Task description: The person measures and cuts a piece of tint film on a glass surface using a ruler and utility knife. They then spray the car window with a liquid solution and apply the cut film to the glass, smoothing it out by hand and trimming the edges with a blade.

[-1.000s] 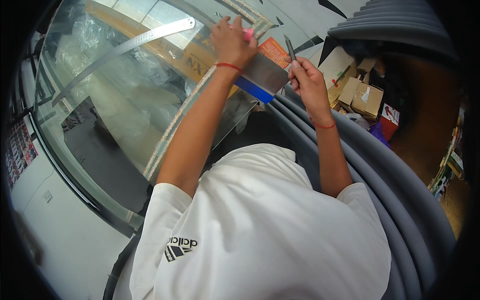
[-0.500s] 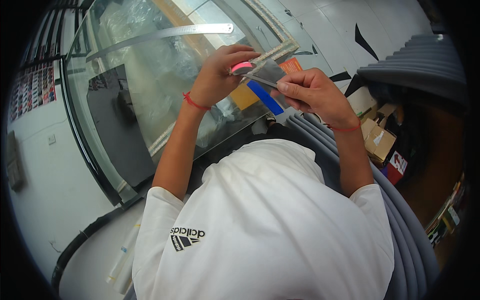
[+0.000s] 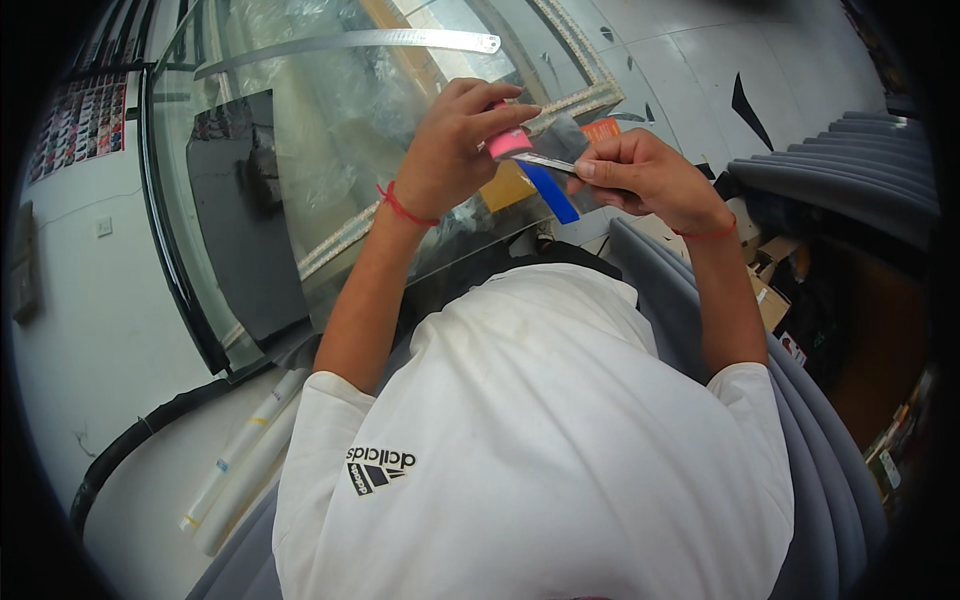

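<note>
My left hand [image 3: 445,140] is closed around a small pink roll [image 3: 509,145], which looks like tape, its fingers bent over the top. A narrow silver-grey strip [image 3: 545,161] runs straight from the roll to my right hand [image 3: 650,180]. My right thumb and fingers pinch the strip's far end. Whether it is tape off the roll or a separate thin piece, I cannot tell. Below the strip, on the glass-topped table [image 3: 440,262], lie a blue flat piece [image 3: 552,195] and a yellow one [image 3: 509,187]. An orange card [image 3: 601,129] shows just beyond my right fingers.
A long metal ruler [image 3: 420,40] and a dark grey sheet [image 3: 240,220] lie on the glass. Grey padded rolls [image 3: 840,165] are stacked at the right, near cardboard boxes [image 3: 770,305]. White rolls [image 3: 240,470] stand at lower left. A black offcut [image 3: 748,112] lies on the floor.
The view has shifted slightly, so both hands appear a little further right. My left hand has tilted the roll, showing more of its pink side. Both grips hold.
</note>
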`<control>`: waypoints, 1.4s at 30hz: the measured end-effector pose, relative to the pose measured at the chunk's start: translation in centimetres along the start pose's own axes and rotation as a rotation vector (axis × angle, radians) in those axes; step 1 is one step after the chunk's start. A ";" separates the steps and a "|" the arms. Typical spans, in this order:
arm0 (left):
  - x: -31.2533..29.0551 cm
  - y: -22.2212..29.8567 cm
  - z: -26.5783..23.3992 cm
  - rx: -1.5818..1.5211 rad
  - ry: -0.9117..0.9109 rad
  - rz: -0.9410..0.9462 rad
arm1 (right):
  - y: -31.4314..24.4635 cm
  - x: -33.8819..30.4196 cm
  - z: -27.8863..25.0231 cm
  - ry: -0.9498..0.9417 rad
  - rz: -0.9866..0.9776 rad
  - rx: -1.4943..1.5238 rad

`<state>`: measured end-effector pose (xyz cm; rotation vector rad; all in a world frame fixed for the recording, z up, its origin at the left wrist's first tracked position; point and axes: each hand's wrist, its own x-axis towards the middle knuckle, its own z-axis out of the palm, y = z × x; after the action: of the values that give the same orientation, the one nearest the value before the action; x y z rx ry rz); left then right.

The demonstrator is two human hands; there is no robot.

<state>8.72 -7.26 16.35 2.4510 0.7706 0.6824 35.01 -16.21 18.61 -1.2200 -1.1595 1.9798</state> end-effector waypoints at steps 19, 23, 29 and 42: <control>-3.6 -0.5 2.3 -0.083 -0.017 -0.081 | 3.0 -0.1 1.2 0.002 0.060 -0.001; -7.2 -4.2 5.6 -0.152 0.122 -0.159 | 4.8 -0.2 2.5 0.073 0.009 0.020; -13.7 -9.1 5.3 -0.051 0.131 -0.197 | 6.1 1.9 4.9 0.153 0.039 0.194; -41.0 -2.1 -0.1 -0.112 1.006 -1.330 | 4.4 10.4 15.6 0.022 -0.011 0.004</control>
<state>-21.52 -31.26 2.48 0.8576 2.2365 1.2120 16.40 -16.24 13.71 -1.2280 -1.1489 1.9543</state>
